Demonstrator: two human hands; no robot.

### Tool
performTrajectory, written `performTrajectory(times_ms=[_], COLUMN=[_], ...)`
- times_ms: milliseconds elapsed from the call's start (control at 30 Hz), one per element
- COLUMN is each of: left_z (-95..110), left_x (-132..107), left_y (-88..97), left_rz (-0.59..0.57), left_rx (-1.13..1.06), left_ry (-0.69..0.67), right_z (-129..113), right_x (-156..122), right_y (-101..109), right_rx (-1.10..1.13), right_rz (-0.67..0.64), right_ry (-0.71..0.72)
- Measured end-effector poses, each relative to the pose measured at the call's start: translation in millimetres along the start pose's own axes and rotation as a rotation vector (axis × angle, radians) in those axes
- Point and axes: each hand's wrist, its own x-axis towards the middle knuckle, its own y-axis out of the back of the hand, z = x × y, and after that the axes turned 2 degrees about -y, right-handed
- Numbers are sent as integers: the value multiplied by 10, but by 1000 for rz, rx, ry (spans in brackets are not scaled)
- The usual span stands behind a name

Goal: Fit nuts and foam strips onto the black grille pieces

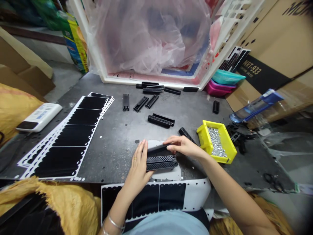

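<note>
My left hand and my right hand together hold a long black plastic bar at the near middle of the grey worktable, one hand at each end. The left fingers lie straight along its left end; the right fingers curl over its right end. Just under the bar lie two black grille strips on a white backing sheet. On my lap rests a sticker sheet with black scalloped pads.
Stacked sheets of black pads lie on the left. Loose black grille parts are scattered mid-table. A yellow bin of small screws stands right of my right hand. A white crate lined with plastic leans at the back. Scissors lie far right.
</note>
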Motion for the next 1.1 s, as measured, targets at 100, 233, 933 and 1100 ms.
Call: performTrajectory(times_ms=[100,233,933,1100], left_z=[-14,-10,501,386], left_x=[1,19,-232,-176], left_y=[4,34,86,-87], left_rz=[-26,-90,79,256], left_rx=[-40,-78,195,327], left_ry=[10,17,-361,-339], right_z=[-68,-177,-36,126], right_x=[33,433,-1113,-1111], right_y=[66,123,-383,-113], right_rx=[-223,-600,-393,-539], right_rz=[-144,293,670,808], right_ry=[77,115,94,95])
